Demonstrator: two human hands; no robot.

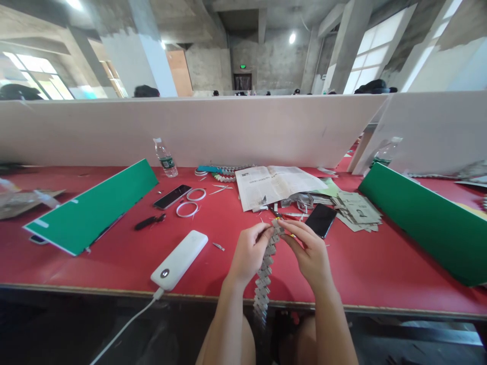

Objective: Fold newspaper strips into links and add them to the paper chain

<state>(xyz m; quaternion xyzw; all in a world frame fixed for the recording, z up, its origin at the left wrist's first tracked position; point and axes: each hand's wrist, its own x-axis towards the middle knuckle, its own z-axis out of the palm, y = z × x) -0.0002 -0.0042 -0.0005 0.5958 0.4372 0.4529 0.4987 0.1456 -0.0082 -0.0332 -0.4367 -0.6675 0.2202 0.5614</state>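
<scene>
Both hands meet over the red table [114, 256] near its front edge. My left hand [249, 251] and my right hand [310, 251] pinch the top end of a long chain of folded newspaper pieces [265, 276]. The chain hangs down between my wrists and past the table edge. A black phone [321, 219] lies just behind my right hand. Beyond it are an open newspaper [274, 183] and a pile of folded paper pieces [357, 209].
A white power bank [179, 259] with a cable lies left of my hands. Farther left are a green board [95, 208], a second phone [172, 196], two white rings [187, 209], a black cutter [149, 221] and a water bottle [165, 158]. Another green board [426, 218] stands at right. White partitions [213, 129] close the back.
</scene>
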